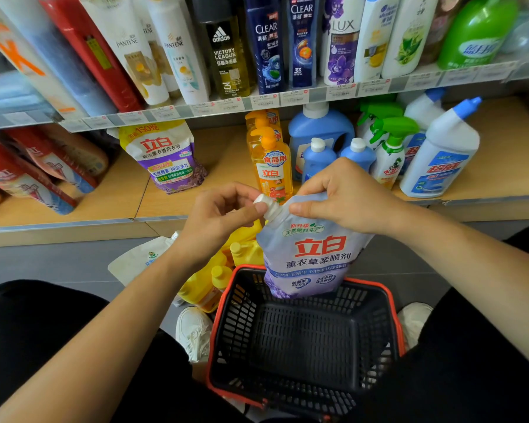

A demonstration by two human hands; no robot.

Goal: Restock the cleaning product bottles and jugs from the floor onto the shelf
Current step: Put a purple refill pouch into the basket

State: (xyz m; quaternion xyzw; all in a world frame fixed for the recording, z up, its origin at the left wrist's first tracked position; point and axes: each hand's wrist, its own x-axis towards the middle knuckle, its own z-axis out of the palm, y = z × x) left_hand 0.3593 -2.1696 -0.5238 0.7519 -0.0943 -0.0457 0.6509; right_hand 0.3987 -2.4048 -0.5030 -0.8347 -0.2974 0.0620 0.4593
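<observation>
Left hand (223,213) pinches cap (264,203); right hand (345,196) grips pouch (309,251).

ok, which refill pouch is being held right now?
The pale lavender pouch above the basket: left hand pinches its white cap, right hand holds its top. The purple pouch stands on the shelf; the white pouch lies on the floor.

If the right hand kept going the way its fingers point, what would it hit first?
The right hand, pointing left, grips the purple pouch, so it would probably meet the pouch's white cap first, which the left hand pinches.
</observation>
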